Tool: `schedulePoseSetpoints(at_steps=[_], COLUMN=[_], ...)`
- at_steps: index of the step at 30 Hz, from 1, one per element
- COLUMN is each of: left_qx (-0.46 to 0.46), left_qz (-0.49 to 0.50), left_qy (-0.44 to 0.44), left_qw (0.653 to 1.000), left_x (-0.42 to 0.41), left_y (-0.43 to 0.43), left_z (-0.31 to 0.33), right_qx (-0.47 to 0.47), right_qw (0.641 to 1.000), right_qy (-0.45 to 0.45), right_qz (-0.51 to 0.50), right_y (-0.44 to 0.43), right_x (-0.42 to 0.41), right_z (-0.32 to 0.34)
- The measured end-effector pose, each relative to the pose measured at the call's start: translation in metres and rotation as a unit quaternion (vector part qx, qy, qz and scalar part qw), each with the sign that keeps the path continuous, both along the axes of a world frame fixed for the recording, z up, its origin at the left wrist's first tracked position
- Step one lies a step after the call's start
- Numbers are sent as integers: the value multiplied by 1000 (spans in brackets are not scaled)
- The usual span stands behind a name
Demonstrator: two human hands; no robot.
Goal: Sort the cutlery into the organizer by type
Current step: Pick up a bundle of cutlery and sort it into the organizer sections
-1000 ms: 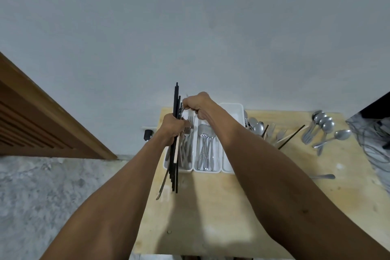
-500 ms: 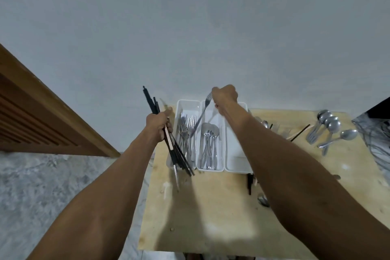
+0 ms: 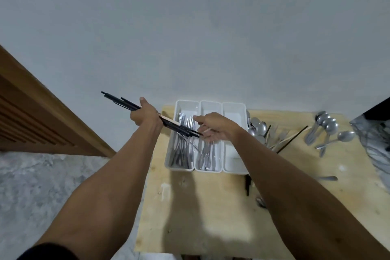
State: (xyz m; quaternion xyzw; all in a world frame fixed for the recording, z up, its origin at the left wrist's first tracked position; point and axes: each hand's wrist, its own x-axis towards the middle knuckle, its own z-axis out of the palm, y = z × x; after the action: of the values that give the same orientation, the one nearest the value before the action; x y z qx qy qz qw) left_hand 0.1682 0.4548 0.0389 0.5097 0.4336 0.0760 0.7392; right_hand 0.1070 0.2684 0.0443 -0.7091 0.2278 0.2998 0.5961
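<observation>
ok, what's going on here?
A person is sorting cutlery into a white three-bin organizer on a wooden table. The left hand grips a bundle of black chopsticks above the bin of forks. The right hand looks open by the bundle's tips. Spoons and loose chopsticks lie on the table's right side.

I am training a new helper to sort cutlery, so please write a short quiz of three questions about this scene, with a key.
1. True or false: the left hand grips a bundle of black chopsticks.
2. Which compartment of the organizer holds the forks? A) left B) middle C) right
3. Fill in: the loose spoons lie on the table to the organizer's ____ side.
Key: 1 true; 2 A; 3 right.
</observation>
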Motion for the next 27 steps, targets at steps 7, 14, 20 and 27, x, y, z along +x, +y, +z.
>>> schedulePoseSetpoints(at_steps=[7, 14, 20, 27], left_qx=[-80, -122, -134, -159], left_qz=[29, 51, 57, 32], left_qy=[-49, -75, -84, -97], left_qw=[995, 988, 986, 982], left_x=[10, 23, 19, 7], left_y=[-25, 13, 35, 27], left_z=[23, 37, 43, 39], right_qx=[112, 106, 88, 42], right_qw=[991, 992, 995, 997], right_qy=[62, 43, 49, 67], right_qz=[36, 45, -20, -19], right_y=[-12, -53, -43, 25], right_x=[-18, -28, -35, -41], right_z=[7, 1, -3, -7])
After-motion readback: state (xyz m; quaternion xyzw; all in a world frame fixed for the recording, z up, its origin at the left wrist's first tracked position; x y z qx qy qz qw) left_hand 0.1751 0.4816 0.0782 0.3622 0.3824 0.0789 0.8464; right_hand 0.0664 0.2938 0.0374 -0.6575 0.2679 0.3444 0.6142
